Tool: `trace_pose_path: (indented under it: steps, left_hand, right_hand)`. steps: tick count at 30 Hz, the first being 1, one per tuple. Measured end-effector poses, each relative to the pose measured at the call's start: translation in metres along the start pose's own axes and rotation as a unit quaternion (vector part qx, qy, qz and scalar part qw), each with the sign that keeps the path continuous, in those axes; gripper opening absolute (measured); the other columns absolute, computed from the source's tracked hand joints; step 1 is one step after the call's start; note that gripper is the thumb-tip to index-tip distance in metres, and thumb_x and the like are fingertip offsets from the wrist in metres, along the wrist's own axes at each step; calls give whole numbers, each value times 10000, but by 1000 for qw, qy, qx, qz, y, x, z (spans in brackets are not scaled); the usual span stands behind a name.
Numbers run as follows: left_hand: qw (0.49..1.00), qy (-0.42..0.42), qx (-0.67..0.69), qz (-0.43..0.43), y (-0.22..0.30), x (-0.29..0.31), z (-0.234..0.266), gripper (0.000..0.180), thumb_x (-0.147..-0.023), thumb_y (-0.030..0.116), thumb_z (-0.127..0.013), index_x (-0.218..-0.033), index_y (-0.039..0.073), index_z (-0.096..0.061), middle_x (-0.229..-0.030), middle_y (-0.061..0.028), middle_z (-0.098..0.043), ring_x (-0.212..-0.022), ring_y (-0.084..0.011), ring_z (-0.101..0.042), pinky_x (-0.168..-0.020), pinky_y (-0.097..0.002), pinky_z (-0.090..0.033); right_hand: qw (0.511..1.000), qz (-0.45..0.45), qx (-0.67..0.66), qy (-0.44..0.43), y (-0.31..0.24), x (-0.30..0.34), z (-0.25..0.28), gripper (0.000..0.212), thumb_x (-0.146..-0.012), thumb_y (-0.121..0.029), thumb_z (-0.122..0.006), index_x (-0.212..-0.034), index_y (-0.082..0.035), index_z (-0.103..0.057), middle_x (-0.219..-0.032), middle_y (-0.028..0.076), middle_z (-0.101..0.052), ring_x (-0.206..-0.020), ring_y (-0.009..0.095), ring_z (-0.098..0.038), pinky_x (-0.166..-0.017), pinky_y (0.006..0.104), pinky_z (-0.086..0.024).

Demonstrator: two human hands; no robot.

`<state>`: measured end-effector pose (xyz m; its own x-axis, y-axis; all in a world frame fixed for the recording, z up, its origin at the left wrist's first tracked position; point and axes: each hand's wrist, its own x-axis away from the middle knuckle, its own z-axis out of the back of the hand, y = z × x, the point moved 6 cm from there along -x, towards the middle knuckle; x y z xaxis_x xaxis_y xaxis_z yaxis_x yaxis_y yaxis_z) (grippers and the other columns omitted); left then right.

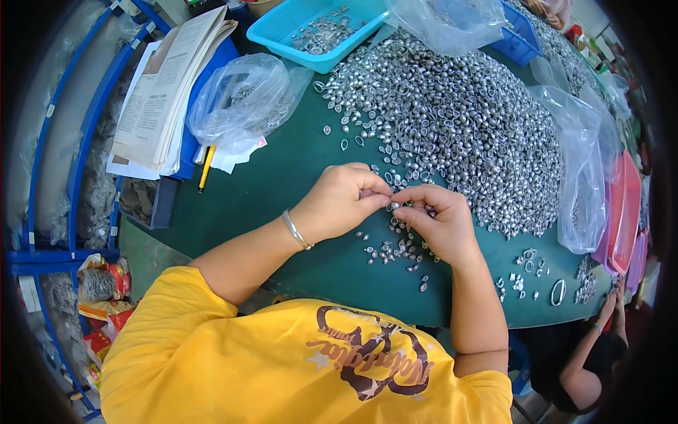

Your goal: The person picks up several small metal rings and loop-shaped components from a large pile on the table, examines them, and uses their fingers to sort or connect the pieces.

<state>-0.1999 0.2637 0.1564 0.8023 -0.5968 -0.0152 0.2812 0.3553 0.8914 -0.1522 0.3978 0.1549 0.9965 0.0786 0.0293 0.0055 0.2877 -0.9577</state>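
Note:
Over the green tabletop, my two hands meet fingertip to fingertip. My left hand, with a silver bangle on its wrist, is closed in a pinch. My right hand pinches from the other side. A small silver metal piece shows between the fingertips; the fingers cover part of it. Just beyond the hands spreads a large heap of small silver metal pieces, some rounded and some ring-like. A few loose rounded pieces lie below the hands, nearer my body.
At the back stands a light-blue basket with metal pieces inside. Left are a clear plastic bag, stacked papers and a yellow pencil. To the right lie another clear bag and a pink basket. A co-worker's arm shows lower right.

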Motion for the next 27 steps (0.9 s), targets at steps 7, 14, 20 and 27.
trace_pose_path:
  steps: [7, 14, 20, 27]
  left_hand:
    - [946, -59, 275, 159, -9, 10, -12, 117, -772, 94, -629, -834, -6, -625, -638, 16, -524, -531, -46, -440, -464, -183, -342]
    - [801, -121, 531, 248, -14, 19, -30, 105, -829, 88, -555, -865, -6, -587, -571, 46, -418, -449, -17, -303, -389, -156, -204]
    - [747, -148, 595, 256, -16, 21, -33, 164, -853, 130, -509, -905, -11, -573, -636, 3, -453, -477, -40, -338, -404, -161, -246]
    - [625, -81, 703, 328, -11, 30, -57, 283, -893, 239, -382, -991, 24, -538, -958, -84, -552, -907, -198, -527, -825, -365, -409]
  right_hand:
    - [973, -45, -224, -28, 7, 1, -3, 144, -721, 11, -639, -864, -3, -630, -661, -31, -546, -563, 20, -431, -486, 147, -340]
    - [826, -165, -530, -99, 16, 5, -21, 116, -795, -18, -563, -909, -4, -544, -668, 38, -538, -439, 39, -328, -354, 156, -216]
    - [812, -167, -548, -110, 13, 4, -17, 95, -805, -24, -488, -893, -1, -517, -709, 120, -550, -432, 55, -352, -348, 158, -240]
    - [896, 54, -433, 75, -9, 5, -8, 121, -759, -24, -399, -846, -3, -481, -824, 127, -536, -587, 116, -449, -524, 214, -376]
